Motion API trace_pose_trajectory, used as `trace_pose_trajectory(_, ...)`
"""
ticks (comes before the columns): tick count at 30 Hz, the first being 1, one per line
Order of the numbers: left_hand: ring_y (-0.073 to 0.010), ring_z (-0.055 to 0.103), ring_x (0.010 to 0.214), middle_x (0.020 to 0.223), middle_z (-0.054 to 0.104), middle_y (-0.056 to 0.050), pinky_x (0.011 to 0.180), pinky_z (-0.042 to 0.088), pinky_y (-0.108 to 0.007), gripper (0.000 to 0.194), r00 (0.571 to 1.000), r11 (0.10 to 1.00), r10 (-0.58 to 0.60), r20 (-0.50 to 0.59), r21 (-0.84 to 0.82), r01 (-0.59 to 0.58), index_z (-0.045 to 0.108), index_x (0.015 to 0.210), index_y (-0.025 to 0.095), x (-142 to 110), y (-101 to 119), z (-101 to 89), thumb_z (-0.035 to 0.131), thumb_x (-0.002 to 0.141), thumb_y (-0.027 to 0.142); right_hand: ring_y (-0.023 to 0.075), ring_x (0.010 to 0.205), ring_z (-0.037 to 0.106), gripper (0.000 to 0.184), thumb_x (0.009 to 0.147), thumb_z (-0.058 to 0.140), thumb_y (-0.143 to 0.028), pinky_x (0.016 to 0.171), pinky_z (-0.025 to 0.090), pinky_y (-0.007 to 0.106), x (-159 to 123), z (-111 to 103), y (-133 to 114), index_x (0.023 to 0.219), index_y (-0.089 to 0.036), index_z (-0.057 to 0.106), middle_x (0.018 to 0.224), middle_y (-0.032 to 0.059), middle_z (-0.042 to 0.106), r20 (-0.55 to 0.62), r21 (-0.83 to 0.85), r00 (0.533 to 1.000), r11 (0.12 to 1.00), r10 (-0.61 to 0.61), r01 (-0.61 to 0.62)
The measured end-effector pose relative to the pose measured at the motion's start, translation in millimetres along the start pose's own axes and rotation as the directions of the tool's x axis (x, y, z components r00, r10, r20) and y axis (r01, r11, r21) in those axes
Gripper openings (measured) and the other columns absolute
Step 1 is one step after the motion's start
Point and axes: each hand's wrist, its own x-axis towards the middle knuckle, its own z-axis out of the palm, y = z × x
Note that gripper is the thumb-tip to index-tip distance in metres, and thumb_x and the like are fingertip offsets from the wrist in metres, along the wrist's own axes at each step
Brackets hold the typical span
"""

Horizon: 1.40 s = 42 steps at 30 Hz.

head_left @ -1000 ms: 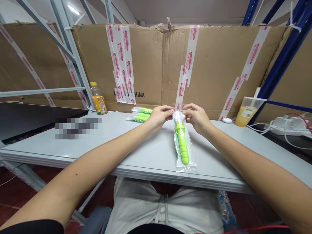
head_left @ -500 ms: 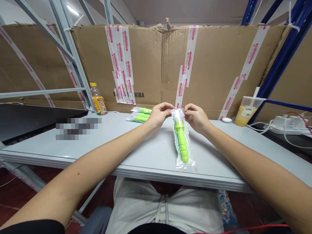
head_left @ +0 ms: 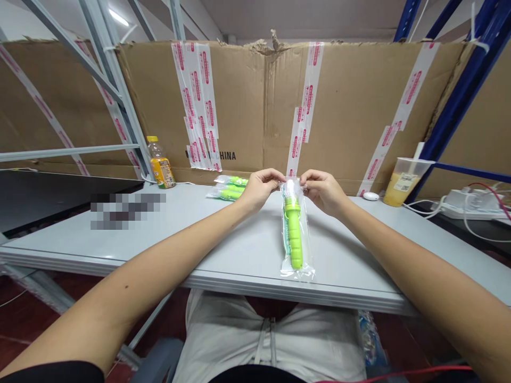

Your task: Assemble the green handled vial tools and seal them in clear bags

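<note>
A clear plastic bag [head_left: 296, 268] with a bright green handled tool [head_left: 294, 234] inside lies lengthwise on the grey table [head_left: 120, 244]. My left hand [head_left: 260, 189] pinches the bag's far top edge from the left. My right hand [head_left: 323, 190] pinches the same edge from the right. Both hands have fingers closed on the bag's mouth. A small pile of similar bagged green tools [head_left: 229, 188] lies just left of my left hand.
A yellow drink bottle [head_left: 160, 164] stands at the back left. A plastic cup with a yellowish drink [head_left: 405, 182] and a small white round object [head_left: 371, 196] sit at the back right, beside a power strip with cables [head_left: 467, 208]. Taped cardboard [head_left: 351, 106] walls the table's far side.
The bag's lower end has swung slightly left and now lies straighter toward me. Both hands stay pinched on its top edge, shifted only a little.
</note>
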Motion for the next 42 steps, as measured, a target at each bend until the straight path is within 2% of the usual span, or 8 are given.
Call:
trace_pose_trajectory(5, -0.0101, 0.053, 0.067, 0.068, 0.062, 0.001, 0.068, 0.044, -0.025, 0.006, 1.000, 0.999, -0.005, -0.020, 0.035, 0.006, 0.069, 0.066, 0.017, 0, 1, -0.4, 0.065, 0.065, 0.012, 0.0140, 0.067, 0.054, 0.003, 0.064, 0.067, -0.015, 0.068, 0.046, 0.032, 0, -1, -1, 0.062, -0.018, 0.067, 0.067, 0.0024, 0.059, 0.003, 0.007, 1.000, 1.000, 0.009, -0.009)
trace_pose_trajectory(11, -0.0134, 0.059, 0.075, 0.072, 0.063, -0.003, 0.076, 0.049, -0.029, 0.009, 0.999, 1.000, -0.021, 0.027, -0.007, 0.021, 0.068, 0.064, 0.014, -2, 7, 1.2, 0.062, 0.070, 0.016, 0.0132, 0.066, 0.051, 0.022, 0.069, 0.079, -0.033, 0.065, 0.048, 0.029, -1, -2, 1, 0.062, -0.019, 0.064, 0.068, 0.0012, 0.056, -0.041, -0.057, 0.999, 0.998, 0.000, -0.002)
trace_pose_trajectory(16, -0.0123, 0.059, 0.067, 0.067, 0.056, 0.002, 0.067, 0.051, -0.030, 0.035, 0.988, 0.987, -0.155, -0.012, -0.044, 0.154, 0.051, 0.068, 0.016, -4, 8, 5.7, 0.083, 0.067, 0.031, 0.0116, 0.064, 0.053, 0.039, 0.057, 0.091, -0.036, 0.065, 0.048, 0.029, -1, -2, 3, 0.069, -0.021, 0.058, 0.067, -0.0026, 0.058, -0.022, -0.076, 1.000, 0.997, -0.012, 0.011)
trace_pose_trajectory(21, -0.0145, 0.060, 0.063, 0.077, 0.064, -0.008, 0.056, 0.050, -0.030, 0.054, 0.885, 0.919, -0.386, 0.258, 0.027, 0.393, 0.061, 0.081, 0.012, -6, 6, 0.6, 0.081, 0.065, 0.060, 0.0101, 0.062, 0.054, 0.052, 0.049, 0.095, -0.035, 0.065, 0.048, 0.027, 0, 1, 3, 0.075, -0.022, 0.052, 0.066, -0.0059, 0.057, -0.077, 0.006, 0.997, 1.000, -0.005, 0.006)
trace_pose_trajectory(24, -0.0138, 0.060, 0.065, 0.077, 0.064, -0.007, 0.060, 0.051, -0.029, 0.052, 0.898, 0.938, -0.331, 0.290, -0.003, 0.346, 0.066, 0.083, 0.012, -5, 4, -4.3, 0.080, 0.067, 0.059, 0.0112, 0.063, 0.056, 0.045, 0.054, 0.093, -0.037, 0.068, 0.051, 0.028, -1, 2, 2, 0.076, -0.022, 0.057, 0.066, -0.0046, 0.058, -0.047, 0.032, 0.997, 0.998, 0.053, -0.052)
trace_pose_trajectory(29, -0.0166, 0.064, 0.077, 0.087, 0.069, -0.009, 0.070, 0.053, -0.032, 0.047, 0.890, 0.934, -0.315, 0.329, -0.060, 0.352, 0.072, 0.094, 0.015, -4, 2, -7.3, 0.080, 0.070, 0.055, 0.0171, 0.070, 0.061, 0.037, 0.071, 0.080, -0.053, 0.070, 0.052, 0.034, -5, 0, 2, 0.078, -0.019, 0.069, 0.077, 0.0051, 0.066, 0.203, -0.065, 0.951, 0.973, 0.232, -0.223)
trace_pose_trajectory(34, -0.0157, 0.063, 0.073, 0.084, 0.069, -0.008, 0.072, 0.053, -0.033, 0.047, 0.873, 0.913, -0.349, 0.340, -0.085, 0.398, 0.073, 0.095, 0.015, -7, 5, -7.2, 0.082, 0.068, 0.053, 0.0179, 0.070, 0.059, 0.037, 0.070, 0.080, -0.056, 0.069, 0.051, 0.034, -7, -1, 2, 0.074, -0.020, 0.072, 0.073, 0.0041, 0.065, 0.213, -0.098, 0.961, 0.983, 0.176, -0.158)
trace_pose_trajectory(42, -0.0134, 0.060, 0.070, 0.077, 0.066, -0.005, 0.071, 0.052, -0.029, 0.044, 0.869, 0.902, -0.348, 0.353, -0.127, 0.413, 0.073, 0.086, 0.014, -6, 13, -7.2, 0.086, 0.063, 0.049, 0.0162, 0.067, 0.057, 0.038, 0.066, 0.083, -0.056, 0.072, 0.051, 0.033, -8, 6, -2, 0.073, -0.020, 0.072, 0.071, 0.0030, 0.064, 0.200, -0.034, 0.960, 0.980, 0.198, -0.195)
